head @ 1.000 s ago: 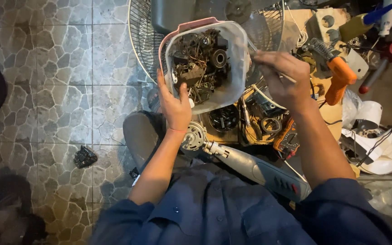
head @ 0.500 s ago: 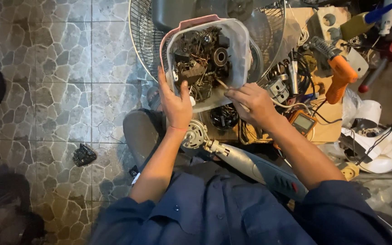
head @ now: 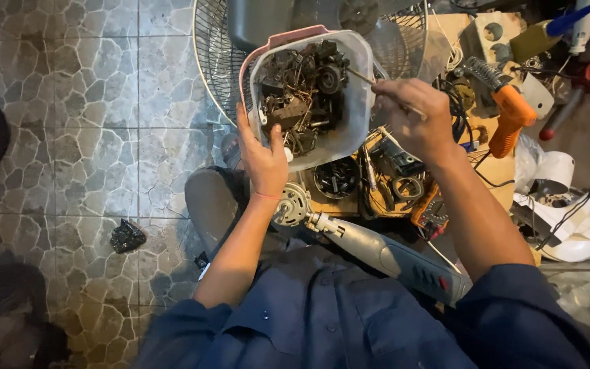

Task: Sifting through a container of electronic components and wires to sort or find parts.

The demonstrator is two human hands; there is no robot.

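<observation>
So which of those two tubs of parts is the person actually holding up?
The big translucent tub with the pink rim, gripped by the left hand. The small dark round tub sits untouched on the wooden board below it.

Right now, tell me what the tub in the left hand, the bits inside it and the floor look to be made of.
Tub: translucent whitish plastic with a pink rim, likely; light shows through its wall. The left hand grips its near edge.
Bits inside: mostly dark metal, dull and grimy, with thin wire strands; exact parts are unclear.
Floor: grey tiles with a stone pattern and slight sheen, probably ceramic.
</observation>
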